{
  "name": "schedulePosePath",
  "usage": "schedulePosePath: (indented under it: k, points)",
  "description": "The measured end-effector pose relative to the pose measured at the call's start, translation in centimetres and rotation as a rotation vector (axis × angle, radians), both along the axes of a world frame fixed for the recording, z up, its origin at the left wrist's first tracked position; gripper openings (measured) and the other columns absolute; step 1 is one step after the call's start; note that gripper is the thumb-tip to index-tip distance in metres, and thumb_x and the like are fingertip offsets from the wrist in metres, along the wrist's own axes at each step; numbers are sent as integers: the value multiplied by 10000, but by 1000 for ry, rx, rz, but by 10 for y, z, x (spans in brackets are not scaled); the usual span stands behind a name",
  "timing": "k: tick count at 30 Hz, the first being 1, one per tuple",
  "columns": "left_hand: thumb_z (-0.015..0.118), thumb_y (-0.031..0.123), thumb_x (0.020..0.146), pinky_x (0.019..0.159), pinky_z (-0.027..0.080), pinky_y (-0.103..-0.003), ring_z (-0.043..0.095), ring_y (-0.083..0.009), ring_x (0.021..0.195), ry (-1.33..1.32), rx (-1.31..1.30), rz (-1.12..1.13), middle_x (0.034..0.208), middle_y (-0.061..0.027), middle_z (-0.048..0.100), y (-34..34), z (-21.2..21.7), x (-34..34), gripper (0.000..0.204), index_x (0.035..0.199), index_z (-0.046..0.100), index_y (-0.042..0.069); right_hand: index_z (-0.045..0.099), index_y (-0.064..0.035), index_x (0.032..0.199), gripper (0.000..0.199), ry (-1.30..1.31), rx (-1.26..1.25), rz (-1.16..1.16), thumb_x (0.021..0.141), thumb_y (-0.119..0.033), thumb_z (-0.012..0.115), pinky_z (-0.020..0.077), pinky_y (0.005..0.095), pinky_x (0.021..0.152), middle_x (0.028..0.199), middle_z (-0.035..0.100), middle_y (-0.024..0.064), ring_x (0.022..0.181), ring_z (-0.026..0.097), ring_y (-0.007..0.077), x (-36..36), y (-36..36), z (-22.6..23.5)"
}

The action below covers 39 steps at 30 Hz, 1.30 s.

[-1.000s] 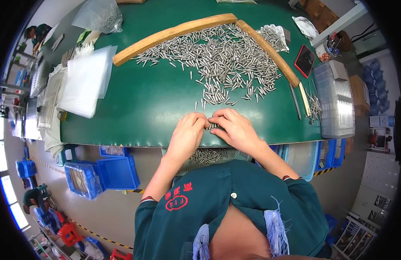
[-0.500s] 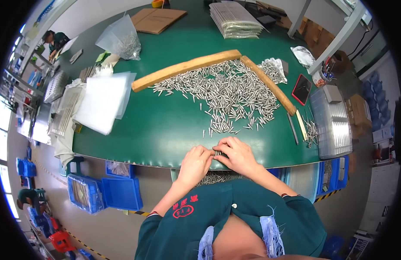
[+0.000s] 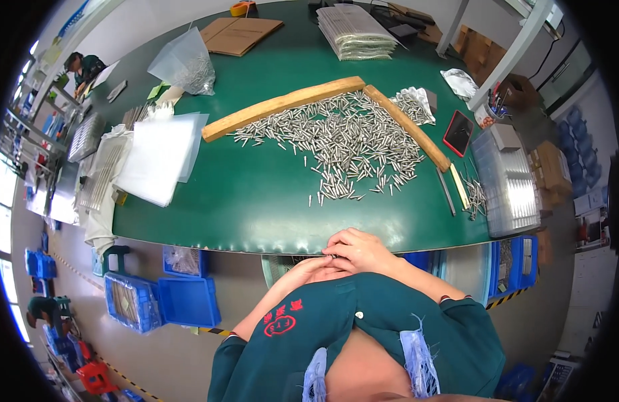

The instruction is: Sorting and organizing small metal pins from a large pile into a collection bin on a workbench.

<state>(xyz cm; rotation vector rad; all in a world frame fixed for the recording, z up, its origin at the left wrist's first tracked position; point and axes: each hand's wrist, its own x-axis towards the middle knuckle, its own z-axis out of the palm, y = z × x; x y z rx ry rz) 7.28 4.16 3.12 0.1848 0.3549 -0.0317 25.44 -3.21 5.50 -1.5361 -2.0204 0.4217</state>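
Observation:
My left hand (image 3: 308, 269) is in front of the table's near edge, fingers together and partly hidden beneath my right hand. Over it bends my right hand (image 3: 357, 250), its fingertips pinched against the left fingers. A small metallic glint shows between them, apparently the ends of small metal pins; how many I cannot tell. Beyond both hands, a wide heap of small pointed metal pins (image 3: 343, 144) is spread on the green table (image 3: 236, 208). Two wooden bars, a long one (image 3: 282, 107) and another (image 3: 410, 127), border the heap at the back and right.
Clear plastic sheets (image 3: 152, 161) lie at the left, near a bag of metal parts (image 3: 189, 63). To the right are a red-edged phone (image 3: 458, 134), a stack of clear trays (image 3: 507, 181) and loose thin rods (image 3: 475, 199). Blue bins (image 3: 187, 299) stand below the table.
Both hands have drawn back from the tabletop toward my body, past the near edge. My right hand has come over the left, covering its fingers. The heap appears unchanged.

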Motion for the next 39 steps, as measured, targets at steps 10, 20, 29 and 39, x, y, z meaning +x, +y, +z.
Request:
schedulePosePath:
  k: [10, 20, 29, 39]
  points:
    - [480, 187, 992, 923, 517, -328, 606, -214, 1081, 152, 285, 3, 1157, -175, 589, -8, 0, 1, 366, 1228, 469, -92, 673, -135, 1062, 289, 151, -146, 74, 786, -201, 730, 531, 329, 763, 1009, 584, 34, 935, 606, 219, 4, -9, 13]
    - [485, 193, 983, 768, 534, -262, 673, -147, 878, 270, 1248, 4, 964, -104, 696, 40, 71, 23, 279, 1120, 605, -20, 686, -58, 1060, 196, 648, -143, -100, 879, -99, 624, 480, 259, 761, 970, 581, 63, 861, 594, 146, 19, 30, 48]
    - [500, 189, 981, 759, 538, -266, 675, -166, 885, 180, 922, -41, 982, -133, 686, 48, 70, 22, 280, 1149, 589, -16, 696, -53, 1016, 153, 748, -205, -115, 878, -85, 639, 439, 213, 674, 977, 581, 28, 839, 559, 89, 18, 31, 49]
    - [477, 205, 992, 765, 540, -274, 677, -171, 875, 211, 1067, -32, 966, -129, 688, 45, 71, 22, 296, 1136, 599, -23, 689, -53, 999, 170, 749, -231, -155, 867, -156, 661, 456, 226, 654, 946, 591, 26, 806, 566, 103, 18, 29, 49]
